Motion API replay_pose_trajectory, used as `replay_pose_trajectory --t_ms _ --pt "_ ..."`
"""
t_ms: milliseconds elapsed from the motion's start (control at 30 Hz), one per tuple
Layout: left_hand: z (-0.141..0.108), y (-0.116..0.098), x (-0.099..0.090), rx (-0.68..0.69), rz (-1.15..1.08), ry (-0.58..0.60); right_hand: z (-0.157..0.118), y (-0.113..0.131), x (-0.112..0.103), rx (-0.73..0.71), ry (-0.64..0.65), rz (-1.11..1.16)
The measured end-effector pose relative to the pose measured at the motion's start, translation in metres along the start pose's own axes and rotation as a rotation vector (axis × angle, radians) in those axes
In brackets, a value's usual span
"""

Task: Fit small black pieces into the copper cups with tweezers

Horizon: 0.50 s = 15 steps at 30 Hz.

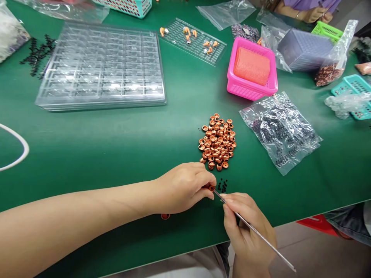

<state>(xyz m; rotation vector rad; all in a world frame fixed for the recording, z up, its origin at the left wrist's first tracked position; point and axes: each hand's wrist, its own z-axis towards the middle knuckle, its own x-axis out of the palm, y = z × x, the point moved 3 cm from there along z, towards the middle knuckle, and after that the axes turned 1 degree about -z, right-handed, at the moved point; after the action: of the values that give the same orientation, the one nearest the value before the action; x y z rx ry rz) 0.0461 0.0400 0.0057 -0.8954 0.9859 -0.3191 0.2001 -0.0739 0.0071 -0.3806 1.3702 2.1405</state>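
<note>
Between the thumb and fingers of my left hand (185,187) is a small copper-coloured shell piece (211,188) with a hole. My right hand (251,227) grips a thin metal rod (261,234) like a pen; its far tip meets the copper piece. Just beyond my left hand lies a pile of similar copper shells (217,143). Several tiny black dots of parts (223,185) are scattered near the rod's tip. Another copper-red piece (165,216) shows partly from under my left wrist.
Clear plastic trays (101,65) are stacked at the back left of the green table (116,146). A pink basket (252,92) holds an orange foam roll. To the right lies a bag of small black parts (282,133). Across the table, a co-worker's hands (315,14) show.
</note>
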Motion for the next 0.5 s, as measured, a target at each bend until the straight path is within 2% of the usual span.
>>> replay_pose_trajectory --t_ms 267,500 --pt "0.0008 0.0008 0.0006 0.006 0.036 0.002 0.0003 -0.0006 0.0002 0.016 0.006 -0.022" --pt "-0.0024 -0.0027 0.0018 0.094 0.114 0.022 -0.002 0.0001 0.0002 0.037 -0.012 0.011"
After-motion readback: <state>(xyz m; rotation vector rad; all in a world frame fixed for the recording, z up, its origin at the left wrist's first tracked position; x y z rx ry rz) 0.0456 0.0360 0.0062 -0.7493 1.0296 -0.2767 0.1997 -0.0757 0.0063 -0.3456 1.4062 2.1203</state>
